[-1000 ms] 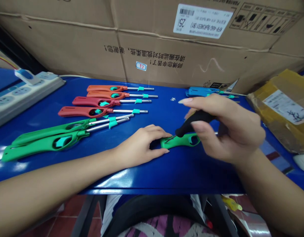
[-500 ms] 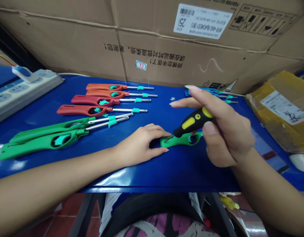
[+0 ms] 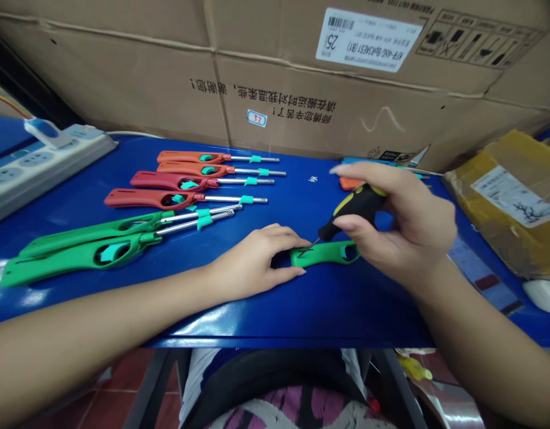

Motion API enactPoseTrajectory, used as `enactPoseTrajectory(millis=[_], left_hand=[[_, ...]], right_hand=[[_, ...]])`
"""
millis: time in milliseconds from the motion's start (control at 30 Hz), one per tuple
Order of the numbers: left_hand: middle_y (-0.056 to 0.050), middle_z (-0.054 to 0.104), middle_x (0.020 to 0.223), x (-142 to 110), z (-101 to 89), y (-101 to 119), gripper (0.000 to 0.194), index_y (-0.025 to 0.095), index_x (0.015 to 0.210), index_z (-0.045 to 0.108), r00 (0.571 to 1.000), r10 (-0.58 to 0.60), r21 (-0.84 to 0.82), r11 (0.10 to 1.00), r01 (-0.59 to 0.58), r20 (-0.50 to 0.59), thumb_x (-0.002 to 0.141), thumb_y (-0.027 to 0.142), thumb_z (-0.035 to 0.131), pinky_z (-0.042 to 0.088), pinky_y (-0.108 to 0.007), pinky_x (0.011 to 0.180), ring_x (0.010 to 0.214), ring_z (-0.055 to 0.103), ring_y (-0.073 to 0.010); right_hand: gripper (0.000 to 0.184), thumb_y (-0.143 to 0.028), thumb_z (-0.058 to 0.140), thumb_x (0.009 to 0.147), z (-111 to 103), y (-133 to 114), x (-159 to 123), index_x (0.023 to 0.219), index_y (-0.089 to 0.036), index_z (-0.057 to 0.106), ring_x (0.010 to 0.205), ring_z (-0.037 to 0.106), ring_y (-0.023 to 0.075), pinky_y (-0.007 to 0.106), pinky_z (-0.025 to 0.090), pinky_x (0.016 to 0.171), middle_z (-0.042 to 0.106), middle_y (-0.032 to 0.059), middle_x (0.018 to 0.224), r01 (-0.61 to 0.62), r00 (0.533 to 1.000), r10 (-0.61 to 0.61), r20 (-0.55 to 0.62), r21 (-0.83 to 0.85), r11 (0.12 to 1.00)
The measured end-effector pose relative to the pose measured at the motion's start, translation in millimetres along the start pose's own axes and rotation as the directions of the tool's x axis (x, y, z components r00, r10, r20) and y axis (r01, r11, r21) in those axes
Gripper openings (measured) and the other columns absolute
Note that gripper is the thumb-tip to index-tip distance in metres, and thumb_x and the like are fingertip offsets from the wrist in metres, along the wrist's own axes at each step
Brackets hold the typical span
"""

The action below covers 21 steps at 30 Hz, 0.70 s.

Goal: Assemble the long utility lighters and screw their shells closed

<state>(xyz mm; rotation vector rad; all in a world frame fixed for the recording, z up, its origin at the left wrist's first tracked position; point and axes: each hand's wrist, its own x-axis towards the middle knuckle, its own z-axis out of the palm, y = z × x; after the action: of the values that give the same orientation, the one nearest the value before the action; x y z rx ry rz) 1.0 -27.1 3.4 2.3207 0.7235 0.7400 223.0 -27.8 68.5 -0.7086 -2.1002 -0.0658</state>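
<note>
A green long-necked lighter (image 3: 323,254) lies on the blue table, its trigger end partly hidden behind my right hand. My left hand (image 3: 257,262) pinches the butt of this lighter between thumb and fingers, wrist resting low over the table. In my right hand (image 3: 409,226) is a black and yellow screwdriver (image 3: 353,208), gripped round its handle and tilted down to the left. The screwdriver's tip meets the slot in the lighter's handle near my left fingertips.
Two green lighters (image 3: 73,256) lie at left, with red lighters (image 3: 154,198) and orange lighters (image 3: 189,170) behind them. More lighters (image 3: 348,183) sit partly hidden behind my right hand. A power strip (image 3: 46,158), a big carton (image 3: 275,71) and a taped box (image 3: 516,202) border the table.
My right hand has turned the screwdriver and its fingers have curled further round the handle. An orange lighter behind it has come into view. My left hand stays on the green lighter.
</note>
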Motion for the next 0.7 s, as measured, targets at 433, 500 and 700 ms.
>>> enactPoseTrajectory(millis=[433, 500, 700], left_hand=[[-0.006, 0.071, 0.111, 0, 0.5, 0, 0.032, 0.017, 0.119, 0.068, 1.000, -0.011, 0.009, 1.000, 0.011, -0.007, 0.088, 0.024, 0.074, 0.052, -0.033, 0.097, 0.106, 0.065, -0.0203], [-0.006, 0.071, 0.112, 0, 0.4, 1, 0.032, 0.018, 0.119, 0.068, 1.000, -0.018, 0.011, 1.000, 0.018, -0.007, 0.088, 0.024, 0.074, 0.052, -0.034, 0.097, 0.106, 0.066, -0.0205], [-0.007, 0.070, 0.111, -1, 1.0, 1, 0.032, 0.017, 0.119, 0.067, 1.000, -0.014, 0.005, 1.000, 0.014, -0.003, 0.088, 0.023, 0.074, 0.052, -0.034, 0.098, 0.106, 0.065, -0.0204]], right_hand=[[0.040, -0.029, 0.043, 0.104, -6, -9, 3, 0.143, -0.026, 0.053, 0.087, 0.073, 0.0193, 0.034, 0.062, 0.071, 0.073, 0.0049, 0.119, -0.085, 0.985, 0.062, 0.159, 0.140, 0.987], [0.032, -0.026, 0.057, 0.099, -6, -9, 5, 0.130, -0.023, 0.063, 0.078, 0.071, 0.0173, 0.032, 0.060, 0.068, 0.075, 0.0039, 0.109, -0.022, 0.996, 0.004, 0.094, 0.186, 0.982], [0.040, -0.032, 0.045, 0.103, -8, -4, 5, 0.141, -0.024, 0.055, 0.087, 0.072, 0.0213, 0.036, 0.062, 0.075, 0.074, 0.0059, 0.112, 0.038, 0.993, -0.035, 0.116, -0.026, 0.999]])
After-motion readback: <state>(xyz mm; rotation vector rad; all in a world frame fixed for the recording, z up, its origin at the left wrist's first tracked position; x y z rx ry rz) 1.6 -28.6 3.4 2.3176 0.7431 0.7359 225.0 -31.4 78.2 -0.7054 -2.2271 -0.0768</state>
